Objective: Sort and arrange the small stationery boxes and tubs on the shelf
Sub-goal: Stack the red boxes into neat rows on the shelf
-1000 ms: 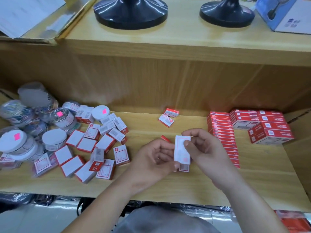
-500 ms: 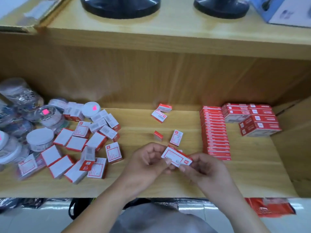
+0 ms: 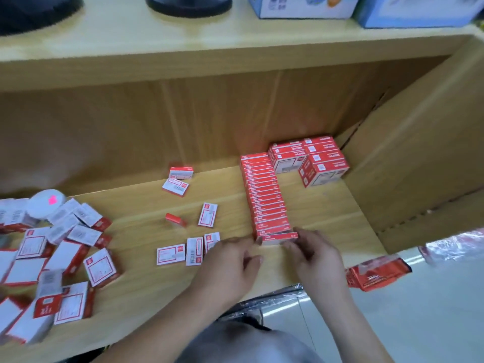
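I have the right hand (image 3: 314, 254) pinching one small red box (image 3: 279, 238) by its right end, thumb and fingertips closed on it, pressing it against the near end of the row of red boxes (image 3: 265, 195) that runs away from my hands toward the back of the shelf (image 3: 146, 205). The left hand (image 3: 230, 260) sits just beside it, fingers loosely curled and holding nothing I can make out; whether its fingertips touch the box's left end I cannot tell, the frame is blurred there. The risk I see is the row itself — boxes standing on edge, face to face, so a push that is off-centre or too hard could skew the near ones or topple them. The box also looks slightly askew to the row, so releasing now might leave it crooked. Just left of my left hand lie three loose boxes (image 3: 187, 251) flat on the shelf, touching or nearly under the knuckles — a careless sweep could scatter them. Far to the left, the unsorted heap (image 3: 62, 258) and a white tub (image 3: 45, 204) wait.
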The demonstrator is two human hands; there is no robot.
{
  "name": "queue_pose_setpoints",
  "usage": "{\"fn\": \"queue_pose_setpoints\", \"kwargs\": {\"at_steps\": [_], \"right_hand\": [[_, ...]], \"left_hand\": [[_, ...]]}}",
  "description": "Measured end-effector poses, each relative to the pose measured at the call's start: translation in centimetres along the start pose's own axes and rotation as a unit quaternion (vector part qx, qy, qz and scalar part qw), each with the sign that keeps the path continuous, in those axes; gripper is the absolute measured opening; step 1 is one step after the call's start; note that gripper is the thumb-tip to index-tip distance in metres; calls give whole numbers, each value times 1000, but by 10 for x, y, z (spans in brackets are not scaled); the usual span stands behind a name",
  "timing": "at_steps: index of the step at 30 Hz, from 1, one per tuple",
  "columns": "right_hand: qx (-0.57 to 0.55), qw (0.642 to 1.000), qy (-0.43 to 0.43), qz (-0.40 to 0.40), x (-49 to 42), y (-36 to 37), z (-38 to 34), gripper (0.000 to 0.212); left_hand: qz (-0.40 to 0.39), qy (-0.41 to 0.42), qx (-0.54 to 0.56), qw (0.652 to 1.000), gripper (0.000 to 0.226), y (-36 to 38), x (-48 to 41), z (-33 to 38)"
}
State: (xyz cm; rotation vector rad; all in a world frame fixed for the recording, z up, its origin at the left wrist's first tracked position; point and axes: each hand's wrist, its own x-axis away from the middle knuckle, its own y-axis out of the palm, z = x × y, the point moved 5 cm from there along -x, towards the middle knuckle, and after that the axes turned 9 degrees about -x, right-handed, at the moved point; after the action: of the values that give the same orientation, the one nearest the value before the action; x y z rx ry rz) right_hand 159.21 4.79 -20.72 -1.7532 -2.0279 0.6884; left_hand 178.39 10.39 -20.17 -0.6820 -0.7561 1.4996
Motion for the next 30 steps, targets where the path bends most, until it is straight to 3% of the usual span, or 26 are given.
{"fn": "queue_pose_setpoints", "kwargs": {"at_steps": [4,8,14,18,20,22,25,27,30], "right_hand": [[24,1000,-17,-4,2,7,-4,37],[54,998,-14,4,-1,9,-7,40],[82,997,-4,-1,-1,9,-13,46],[40,999,6,-12,-1,4,-5,56],[-27,999,37,1,0,-4,-2,54],[-86,994,59,23,0,-11,-7,47],[-62,996,-23,51,-7,-10,-48,34],[-73,993,-95,3,-16,11,-83,27],[-17,983,-142,-116,-39,60,-118,23]], "left_hand": [[29,19,-33,999,9,6,-7,7],[33,25,-85,996,26,11,-10,7],[23,26,-132,991,25,12,-14,12],[-10,47,-42,998,23,-5,-8,13],[43,41,-19,998,15,-33,-2,3],[134,-8,-51,990,23,-67,5,-27],[137,-74,-115,981,44,-96,6,-79],[106,-85,-92,986,40,-100,5,-97],[135,-103,-39,985,22,-103,4,-100]]}}
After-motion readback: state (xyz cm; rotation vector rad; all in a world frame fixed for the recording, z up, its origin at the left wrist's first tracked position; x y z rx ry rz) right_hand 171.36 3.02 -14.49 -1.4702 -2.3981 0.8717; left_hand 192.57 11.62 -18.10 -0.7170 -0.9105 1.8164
